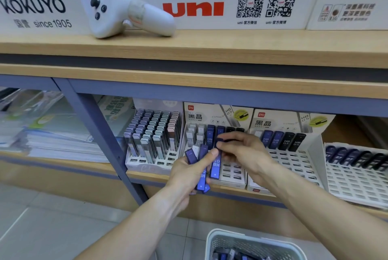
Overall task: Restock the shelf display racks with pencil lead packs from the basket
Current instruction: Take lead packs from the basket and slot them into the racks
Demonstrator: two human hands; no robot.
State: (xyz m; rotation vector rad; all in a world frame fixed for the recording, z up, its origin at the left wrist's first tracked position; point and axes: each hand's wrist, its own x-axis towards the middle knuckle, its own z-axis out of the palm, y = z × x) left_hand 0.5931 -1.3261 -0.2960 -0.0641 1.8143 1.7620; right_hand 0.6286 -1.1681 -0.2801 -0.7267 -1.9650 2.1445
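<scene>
My left hand [190,172] grips a bunch of blue pencil lead packs [202,178] fanned out in front of the middle display rack [233,172]. My right hand [244,151] pinches one blue lead pack [216,166] from that bunch, held upright just in front of the rack's empty slots. The rack's back rows hold white, blue and black packs. On the floor at the bottom stands the white basket [212,245], more packs lying inside it.
A second rack [294,163] to the right holds blue and black packs; a third [357,178] lies further right. A fuller rack of grey packs [153,140] stands left. A white controller [128,14] rests on the upper shelf. Stacked folders [52,133] fill the left bay.
</scene>
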